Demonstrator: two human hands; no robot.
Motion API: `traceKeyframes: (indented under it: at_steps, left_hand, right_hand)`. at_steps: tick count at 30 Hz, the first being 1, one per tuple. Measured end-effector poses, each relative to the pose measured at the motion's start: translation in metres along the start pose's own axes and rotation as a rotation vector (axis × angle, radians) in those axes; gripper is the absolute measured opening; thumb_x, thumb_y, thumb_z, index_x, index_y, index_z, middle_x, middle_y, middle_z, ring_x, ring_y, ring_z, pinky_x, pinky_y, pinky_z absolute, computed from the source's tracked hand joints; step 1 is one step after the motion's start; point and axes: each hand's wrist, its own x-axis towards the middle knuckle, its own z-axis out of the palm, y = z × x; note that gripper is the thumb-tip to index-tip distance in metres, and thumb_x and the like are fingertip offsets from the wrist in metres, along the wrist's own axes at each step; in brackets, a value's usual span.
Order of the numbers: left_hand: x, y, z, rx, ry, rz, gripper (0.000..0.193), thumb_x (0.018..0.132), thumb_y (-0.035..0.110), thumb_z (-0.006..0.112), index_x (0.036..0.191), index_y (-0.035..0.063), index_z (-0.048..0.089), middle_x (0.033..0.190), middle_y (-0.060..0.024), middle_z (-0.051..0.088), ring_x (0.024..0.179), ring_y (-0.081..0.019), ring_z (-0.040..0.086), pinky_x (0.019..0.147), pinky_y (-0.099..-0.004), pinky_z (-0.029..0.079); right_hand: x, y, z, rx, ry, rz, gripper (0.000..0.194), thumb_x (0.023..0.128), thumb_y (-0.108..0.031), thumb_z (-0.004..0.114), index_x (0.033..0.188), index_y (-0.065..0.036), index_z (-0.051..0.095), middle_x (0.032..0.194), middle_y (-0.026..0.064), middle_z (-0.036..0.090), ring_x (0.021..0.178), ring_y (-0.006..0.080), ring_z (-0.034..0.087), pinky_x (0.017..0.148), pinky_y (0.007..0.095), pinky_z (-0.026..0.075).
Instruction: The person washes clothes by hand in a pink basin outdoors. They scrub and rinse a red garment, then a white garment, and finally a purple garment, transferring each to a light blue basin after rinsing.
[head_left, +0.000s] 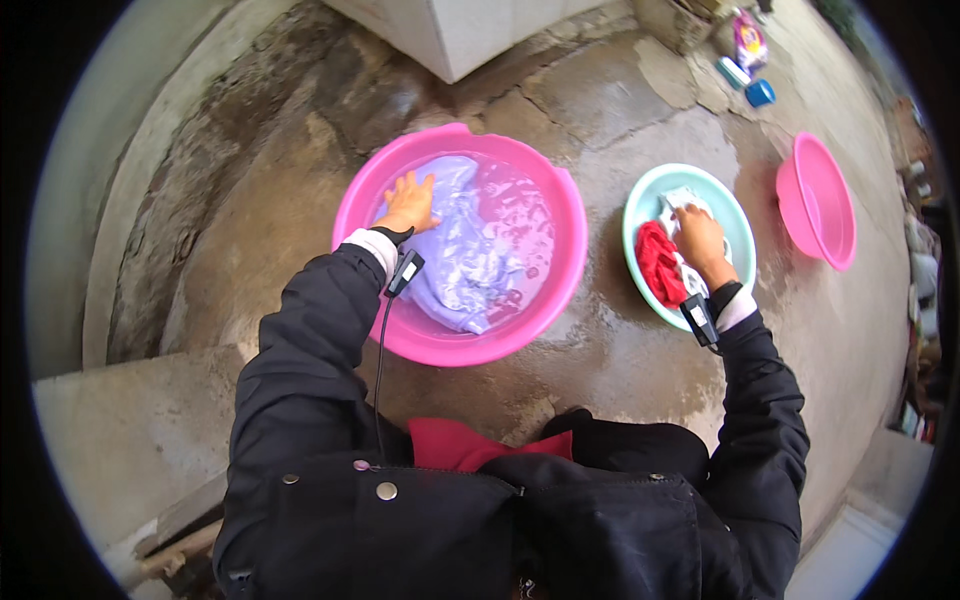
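A large pink plastic basin (566, 247) holds water with suds and a soaked lavender garment (450, 247). My left hand (409, 202) rests at the garment's upper left part, fingers spread, gripping nothing. To the right stands a smaller mint-green plastic basin (741, 225) with a red cloth (660, 262) and white cloth (684, 197) inside. My right hand (701, 240) reaches into it, fingers bent down onto the white cloth beside the red one. The fingertips are hidden, so whether they grip the cloth cannot be told.
Another pink basin (829, 199) leans tilted at the right. Farther back on the wet, cracked concrete floor (600, 97) are a purple detergent bag (748, 45), a scrub brush (733, 73) and a blue cup (760, 93). A white block's corner (450, 45) juts in above the large basin.
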Motion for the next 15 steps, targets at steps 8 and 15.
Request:
traceKeyframes:
  at_steps: [8,15]
  left_hand:
    - [-0.012,-0.07,0.083,-0.085,-0.353,0.1,0.102,0.067,0.025,0.083,0.149,0.0147,0.024,0.13,-0.0306,0.048,0.114,-0.046,0.054,0.092,-0.0482,0.048]
    - [-0.031,-0.065,0.079,-0.546,-0.263,0.097,0.073,0.066,0.005,0.07,0.135,0.0041,0.044,0.113,-0.0251,0.062,0.111,-0.0355,0.059,0.09,-0.0407,0.048]
  right_hand:
    - [0.095,-0.272,0.061,0.345,-0.486,-0.448,0.084,0.083,-0.047,0.069,0.144,-0.006,0.03,0.135,0.0314,0.043,0.124,0.0439,0.047,0.103,0.0471,0.04]
    - [0.066,-0.338,0.131,0.488,-0.172,-0.353,0.097,0.068,-0.024,0.082,0.147,-0.014,0.026,0.14,0.0247,0.034,0.13,0.0443,0.037,0.106,0.0482,0.038]
